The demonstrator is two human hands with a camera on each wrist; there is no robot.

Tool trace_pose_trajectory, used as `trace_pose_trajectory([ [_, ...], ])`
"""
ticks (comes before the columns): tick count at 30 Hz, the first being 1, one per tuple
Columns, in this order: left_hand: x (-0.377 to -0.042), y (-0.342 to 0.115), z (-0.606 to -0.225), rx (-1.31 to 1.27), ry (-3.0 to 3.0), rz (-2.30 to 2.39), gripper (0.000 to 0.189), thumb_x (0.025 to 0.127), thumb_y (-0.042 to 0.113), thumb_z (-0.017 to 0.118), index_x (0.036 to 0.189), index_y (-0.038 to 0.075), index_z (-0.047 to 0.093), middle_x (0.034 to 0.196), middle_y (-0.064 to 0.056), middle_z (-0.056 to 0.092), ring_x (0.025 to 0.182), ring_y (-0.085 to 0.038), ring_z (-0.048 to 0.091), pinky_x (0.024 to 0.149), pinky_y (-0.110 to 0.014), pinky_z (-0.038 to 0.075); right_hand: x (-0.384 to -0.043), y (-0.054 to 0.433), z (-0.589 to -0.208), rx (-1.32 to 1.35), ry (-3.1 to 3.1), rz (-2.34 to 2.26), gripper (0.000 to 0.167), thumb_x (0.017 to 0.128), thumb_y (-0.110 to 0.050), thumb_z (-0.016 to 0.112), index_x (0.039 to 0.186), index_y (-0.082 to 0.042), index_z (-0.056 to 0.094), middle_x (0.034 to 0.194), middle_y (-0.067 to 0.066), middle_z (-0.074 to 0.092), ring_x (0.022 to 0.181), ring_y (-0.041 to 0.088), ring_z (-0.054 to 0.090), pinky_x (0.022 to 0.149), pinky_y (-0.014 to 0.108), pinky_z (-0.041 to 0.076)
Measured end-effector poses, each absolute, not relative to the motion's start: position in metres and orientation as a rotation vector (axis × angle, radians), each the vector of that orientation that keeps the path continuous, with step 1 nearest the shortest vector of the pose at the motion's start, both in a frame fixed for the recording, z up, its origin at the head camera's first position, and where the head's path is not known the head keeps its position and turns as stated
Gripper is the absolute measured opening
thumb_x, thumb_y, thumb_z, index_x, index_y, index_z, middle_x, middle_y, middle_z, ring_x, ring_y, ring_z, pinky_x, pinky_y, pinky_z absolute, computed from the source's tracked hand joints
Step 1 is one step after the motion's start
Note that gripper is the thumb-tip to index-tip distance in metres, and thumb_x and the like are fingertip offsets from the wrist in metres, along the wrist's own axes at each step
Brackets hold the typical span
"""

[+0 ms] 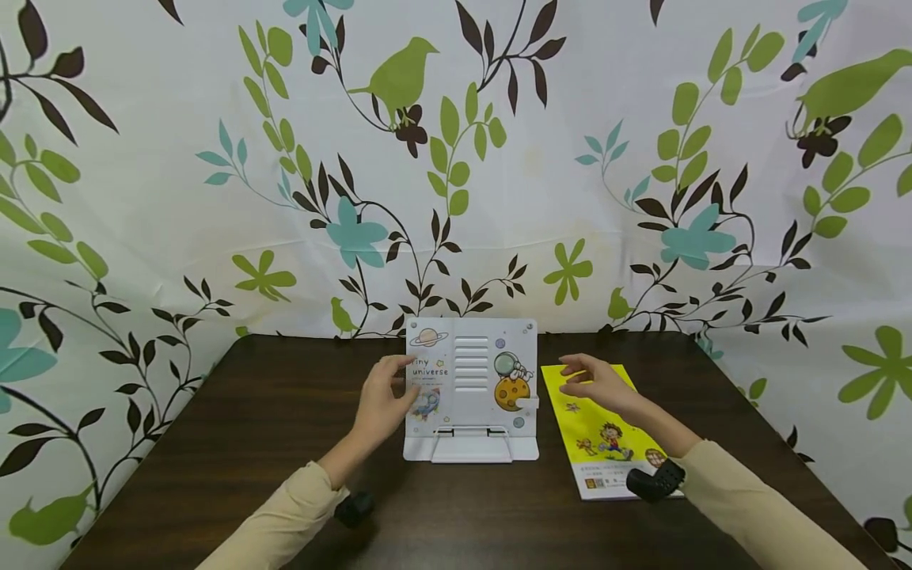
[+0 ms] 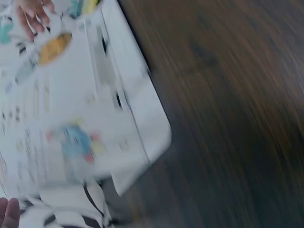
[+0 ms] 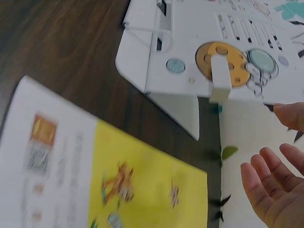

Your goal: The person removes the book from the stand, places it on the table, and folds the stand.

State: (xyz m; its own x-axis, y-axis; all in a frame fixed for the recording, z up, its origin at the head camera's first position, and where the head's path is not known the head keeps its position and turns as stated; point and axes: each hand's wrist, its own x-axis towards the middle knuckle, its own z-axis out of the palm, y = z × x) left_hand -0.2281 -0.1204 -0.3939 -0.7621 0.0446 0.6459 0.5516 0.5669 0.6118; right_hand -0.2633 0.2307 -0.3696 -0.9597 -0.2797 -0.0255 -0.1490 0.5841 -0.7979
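Left hand (image 1: pixel 382 402): fingers loosely spread, by bookstand (image 1: pixel 470 408)
Right hand (image 1: pixel 600 385): fingers relaxed, near yellow book (image 1: pixel 606 440)
Bookstand: probably best gripped evenly

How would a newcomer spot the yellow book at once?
On the dark wood-grain table, find the standing white stand with the astronaut print. The book is just right of it. Unlike the stand, it lies flat, mostly bright yellow.
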Motion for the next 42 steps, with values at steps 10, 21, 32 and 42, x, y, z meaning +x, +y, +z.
trace_pose_trajectory([
  [10,-0.247,-0.147,-0.402,-0.282,-2.191,-1.316,0.053,0.073,-0.008,0.067,0.122,-0.004,0.049,0.118,-0.021,0.050,0.102,-0.036,0.052,0.076,-0.046,0.050,-0.273,0.196,-0.372,-0.464,2.644,-1.389,0.054,0.083,-0.010,0.063,0.130,0.004,0.038,0.114,0.021,0.050,0.103,0.033,0.051,0.084,0.040,0.048],
  [21,-0.254,-0.146,-0.409,-0.301,-2.305,-1.518,0.057,0.077,-0.010,0.061,0.129,-0.004,0.041,0.113,-0.020,0.054,0.099,-0.031,0.055,0.077,-0.035,0.052,-0.274,0.179,-0.377,-0.506,2.654,-1.504,0.040,0.085,0.003,0.057,0.121,0.008,0.042,0.106,0.023,0.055,0.093,0.030,0.053,0.078,0.038,0.050],
  [32,-0.256,-0.134,-0.411,-0.305,-2.296,-1.514,0.052,0.073,-0.017,0.060,0.121,-0.002,0.051,0.099,-0.017,0.059,0.088,-0.028,0.058,0.069,-0.034,0.052,-0.276,0.175,-0.392,-0.449,2.710,-1.530,0.034,0.084,0.010,0.053,0.117,0.003,0.047,0.096,0.015,0.057,0.085,0.024,0.052,0.073,0.031,0.050],
  [42,-0.257,-0.132,-0.415,-0.278,-2.284,-1.506,0.048,0.071,-0.018,0.062,0.116,-0.003,0.054,0.095,-0.017,0.060,0.083,-0.027,0.058,0.066,-0.029,0.052,-0.276,0.175,-0.397,-0.490,2.739,-1.530,0.033,0.084,0.010,0.052,0.116,0.003,0.047,0.092,0.013,0.058,0.083,0.023,0.052,0.072,0.029,0.047],
])
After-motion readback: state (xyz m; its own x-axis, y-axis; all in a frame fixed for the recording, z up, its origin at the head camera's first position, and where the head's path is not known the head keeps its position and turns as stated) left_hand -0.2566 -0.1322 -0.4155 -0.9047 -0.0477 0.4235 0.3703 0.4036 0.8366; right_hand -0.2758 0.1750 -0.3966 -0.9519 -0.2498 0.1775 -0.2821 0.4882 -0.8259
